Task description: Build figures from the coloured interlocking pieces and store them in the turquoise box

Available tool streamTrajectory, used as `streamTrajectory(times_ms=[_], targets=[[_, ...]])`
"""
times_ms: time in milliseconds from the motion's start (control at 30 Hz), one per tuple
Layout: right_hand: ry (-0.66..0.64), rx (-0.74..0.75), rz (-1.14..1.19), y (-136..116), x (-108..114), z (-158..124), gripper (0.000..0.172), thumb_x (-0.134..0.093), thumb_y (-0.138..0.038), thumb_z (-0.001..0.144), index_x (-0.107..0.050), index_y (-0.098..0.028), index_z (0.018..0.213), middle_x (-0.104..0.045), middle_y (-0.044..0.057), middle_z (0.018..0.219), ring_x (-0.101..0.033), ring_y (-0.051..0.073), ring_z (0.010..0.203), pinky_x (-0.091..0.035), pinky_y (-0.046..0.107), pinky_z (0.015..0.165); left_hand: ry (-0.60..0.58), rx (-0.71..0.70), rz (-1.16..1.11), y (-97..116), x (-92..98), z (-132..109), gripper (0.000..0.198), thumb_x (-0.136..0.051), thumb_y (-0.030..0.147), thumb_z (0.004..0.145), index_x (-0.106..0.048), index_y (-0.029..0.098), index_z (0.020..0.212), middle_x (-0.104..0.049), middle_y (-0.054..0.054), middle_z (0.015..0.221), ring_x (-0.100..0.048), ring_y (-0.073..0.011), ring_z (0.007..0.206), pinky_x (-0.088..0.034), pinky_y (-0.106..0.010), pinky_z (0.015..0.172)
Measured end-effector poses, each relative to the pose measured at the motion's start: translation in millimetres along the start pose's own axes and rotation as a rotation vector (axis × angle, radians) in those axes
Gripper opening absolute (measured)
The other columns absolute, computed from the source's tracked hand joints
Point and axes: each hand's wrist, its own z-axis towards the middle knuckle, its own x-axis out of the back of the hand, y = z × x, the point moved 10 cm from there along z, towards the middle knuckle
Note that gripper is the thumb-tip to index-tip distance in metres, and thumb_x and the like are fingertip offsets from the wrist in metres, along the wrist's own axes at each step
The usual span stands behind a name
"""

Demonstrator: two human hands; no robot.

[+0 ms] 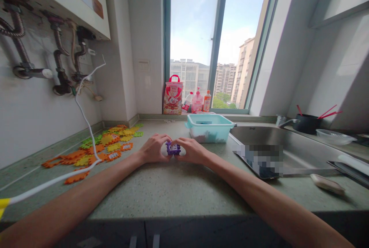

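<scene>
Both my hands meet at the middle of the green speckled counter (161, 190). My left hand (155, 148) and my right hand (190, 150) are curled around a small purple foam puzzle piece (173, 148) with a white label, pinching it from either side. It rests on or just above the counter. To the left lies a spread of several orange, yellow and green foam puzzle pieces (100, 148).
A turquoise plastic tub (210, 127) stands just behind my hands. A steel sink (288, 148) lies to the right, with a black pot (307, 123) and a clear bowl (334, 137) beyond. Bottles and a red bag (173, 96) sit on the windowsill. A white cable (83, 117) crosses the left counter.
</scene>
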Motion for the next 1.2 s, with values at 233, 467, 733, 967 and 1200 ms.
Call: streamTrajectory(times_ms=[233, 467, 733, 967, 1200], targets=[[0.010, 0.013, 0.014, -0.9, 1.0, -0.3, 0.047, -0.080, -0.024, 0.081, -0.067, -0.020, 0.127, -0.073, 0.010, 0.112, -0.069, 0.023, 0.094, -0.052, 0.031, 0.086, -0.007, -0.007, 0.023, 2.5, 1.2, 0.9, 0.046, -0.081, 0.032, 0.067, -0.064, 0.023, 0.109, -0.073, -0.006, 0.115, -0.070, -0.0281, 0.103, -0.049, -0.041, 0.099], [0.024, 0.040, 0.025, -0.4, 0.1, -0.9, 0.047, -0.079, -0.027, 0.082, -0.067, -0.020, 0.127, -0.073, 0.010, 0.112, -0.070, 0.023, 0.093, -0.053, 0.031, 0.085, -0.006, -0.008, 0.031, 3.5, 1.4, 0.8, 0.047, -0.080, 0.032, 0.067, -0.063, 0.022, 0.109, -0.072, -0.007, 0.115, -0.069, -0.0283, 0.103, -0.049, -0.041, 0.099], [0.116, -0.093, 0.202, 11.3, 7.6, -1.4, 0.048, -0.078, -0.021, 0.077, -0.068, -0.022, 0.123, -0.076, 0.006, 0.107, -0.070, 0.020, 0.090, -0.053, 0.032, 0.086, 0.032, -0.001, 0.040, 0.5, 5.0, -1.2, 0.045, -0.077, 0.035, 0.075, -0.060, 0.022, 0.115, -0.073, -0.008, 0.111, -0.069, -0.0303, 0.104, -0.050, -0.044, 0.098], [0.158, -0.336, 0.610, 40.4, -11.7, -3.1, 0.044, -0.076, -0.029, 0.078, -0.067, -0.020, 0.120, -0.074, 0.002, 0.098, -0.068, 0.016, 0.082, -0.055, 0.029, 0.078, 0.112, -0.064, 0.049, 2.7, 13.5, -2.5, 0.049, -0.073, 0.040, 0.087, -0.055, 0.025, 0.131, -0.066, -0.010, 0.133, -0.065, -0.0278, 0.119, -0.049, -0.041, 0.102], [0.109, -0.376, 0.718, 44.6, -18.3, -3.1, 0.042, -0.077, -0.038, 0.079, -0.066, -0.018, 0.114, -0.068, 0.000, 0.085, -0.060, 0.013, 0.070, -0.047, 0.023, 0.065, 0.114, -0.073, 0.072, 0.1, 12.6, -2.5, 0.021, -0.070, 0.032, 0.095, -0.065, 0.024, 0.113, -0.075, -0.006, 0.112, -0.070, -0.0249, 0.102, -0.049, -0.039, 0.092]])
